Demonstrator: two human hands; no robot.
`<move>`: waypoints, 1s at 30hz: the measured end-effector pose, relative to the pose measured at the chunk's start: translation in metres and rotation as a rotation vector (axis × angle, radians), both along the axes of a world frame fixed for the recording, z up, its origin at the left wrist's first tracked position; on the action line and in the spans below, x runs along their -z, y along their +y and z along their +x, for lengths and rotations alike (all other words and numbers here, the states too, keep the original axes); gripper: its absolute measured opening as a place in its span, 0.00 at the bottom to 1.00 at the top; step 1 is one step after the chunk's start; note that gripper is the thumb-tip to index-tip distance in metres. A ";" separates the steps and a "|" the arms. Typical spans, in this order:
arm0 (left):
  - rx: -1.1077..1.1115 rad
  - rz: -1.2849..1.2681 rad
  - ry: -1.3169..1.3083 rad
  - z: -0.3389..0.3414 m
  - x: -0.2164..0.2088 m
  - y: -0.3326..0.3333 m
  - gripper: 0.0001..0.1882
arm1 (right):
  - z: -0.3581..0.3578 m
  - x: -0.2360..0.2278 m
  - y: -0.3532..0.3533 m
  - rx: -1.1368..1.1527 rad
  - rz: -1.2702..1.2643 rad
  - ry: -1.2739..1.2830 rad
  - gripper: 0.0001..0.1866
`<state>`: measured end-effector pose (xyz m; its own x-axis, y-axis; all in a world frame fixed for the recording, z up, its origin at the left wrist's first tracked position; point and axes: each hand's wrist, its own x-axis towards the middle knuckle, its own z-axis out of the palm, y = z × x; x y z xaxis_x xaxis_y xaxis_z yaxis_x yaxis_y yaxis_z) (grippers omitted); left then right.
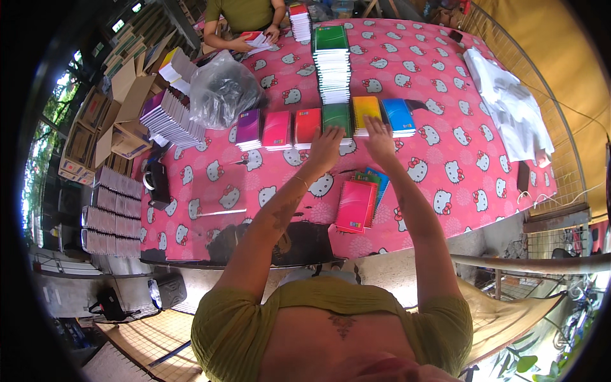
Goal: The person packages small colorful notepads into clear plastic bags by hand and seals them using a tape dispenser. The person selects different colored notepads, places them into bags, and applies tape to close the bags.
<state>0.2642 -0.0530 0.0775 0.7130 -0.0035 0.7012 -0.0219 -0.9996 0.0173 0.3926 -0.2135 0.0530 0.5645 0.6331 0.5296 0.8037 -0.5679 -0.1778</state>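
Note:
A row of small spiral notebook stacks runs across the table: purple (248, 126), pink (277, 127), red (308, 124), green (337, 114), yellow (366, 108) and blue (398, 114). My left hand (327, 144) rests with fingers stretched on the near edge of the green stack. On the lower right of the yellow stack lies my right hand (380, 136), fingers extended. Neither hand grasps anything I can see. Between my forearms, a fanned pile of notebooks with a pink one (354, 202) on top lies near the table edge.
Behind the row stands a tall stack of green notebooks (332, 39). A clear plastic bag (224, 89), more notebook stacks (170, 118) and a black tape dispenser (156, 183) are at left. White plastic sheeting (506, 102) lies right. Across the table, another person's hands (243, 43) hold notebooks.

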 end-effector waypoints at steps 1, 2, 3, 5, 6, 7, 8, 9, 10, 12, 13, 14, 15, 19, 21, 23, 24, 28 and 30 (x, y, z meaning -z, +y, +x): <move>0.034 -0.005 0.070 -0.007 0.016 0.021 0.19 | 0.000 -0.003 0.016 -0.011 -0.080 0.030 0.28; 0.099 -0.009 0.146 -0.007 0.015 0.028 0.19 | 0.002 -0.005 0.018 0.010 -0.158 0.066 0.26; 0.069 -0.140 0.089 -0.010 0.015 0.034 0.17 | 0.004 -0.007 0.014 -0.007 -0.053 0.071 0.23; 0.029 -0.414 0.007 -0.022 -0.015 0.024 0.14 | 0.000 -0.013 -0.016 -0.014 0.149 0.102 0.18; -0.019 -0.508 -0.068 -0.033 -0.029 0.027 0.13 | -0.013 -0.026 -0.031 -0.043 0.435 0.297 0.12; -0.058 -0.605 -0.146 -0.041 -0.044 0.027 0.11 | -0.022 -0.024 -0.056 -0.106 0.516 0.503 0.13; -0.102 -0.701 -0.225 -0.048 -0.058 0.026 0.09 | -0.032 -0.019 -0.079 -0.173 0.592 0.713 0.15; -0.078 -0.662 -0.177 -0.053 -0.075 0.021 0.09 | -0.045 -0.006 -0.096 -0.341 0.617 0.868 0.16; -0.056 -0.627 -0.128 -0.058 -0.091 0.014 0.09 | -0.056 0.009 -0.107 -0.509 0.635 1.026 0.17; 0.028 -0.631 -0.064 -0.066 -0.121 0.004 0.07 | -0.074 0.018 -0.113 -0.582 0.348 0.886 0.18; 0.018 -0.689 -0.061 -0.068 -0.138 -0.005 0.06 | -0.074 0.019 -0.109 -0.629 0.210 0.802 0.19; 0.011 -0.749 -0.058 -0.070 -0.153 -0.018 0.06 | -0.070 0.017 -0.108 -0.633 0.199 0.870 0.21; -0.002 -0.811 -0.056 -0.075 -0.158 -0.028 0.06 | -0.062 0.013 -0.107 -0.588 0.197 0.941 0.22; 0.105 -0.908 -0.241 -0.108 -0.097 -0.068 0.07 | -0.015 0.000 -0.082 -0.134 0.215 0.405 0.26; 0.198 -0.504 -0.130 -0.141 -0.038 -0.087 0.07 | 0.014 -0.006 -0.065 0.112 0.159 -0.104 0.27; 0.294 -0.364 0.150 -0.173 0.007 -0.102 0.11 | 0.039 0.006 -0.070 0.165 0.000 -0.054 0.26; 0.297 -0.327 0.229 -0.185 0.022 -0.107 0.13 | 0.048 0.009 -0.071 0.181 -0.078 -0.032 0.26; 0.336 -0.241 0.518 -0.171 -0.003 -0.088 0.19 | 0.052 0.004 -0.088 0.143 0.108 0.247 0.25; 0.349 -0.201 0.592 -0.164 0.000 -0.077 0.20 | 0.019 -0.013 -0.075 -0.005 0.205 0.201 0.26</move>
<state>0.1003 -0.1298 0.0779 0.9548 -0.2123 0.2079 -0.2699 -0.9123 0.3081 0.4121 -0.2889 0.0661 0.6685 0.5272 0.5245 0.7432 -0.4997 -0.4449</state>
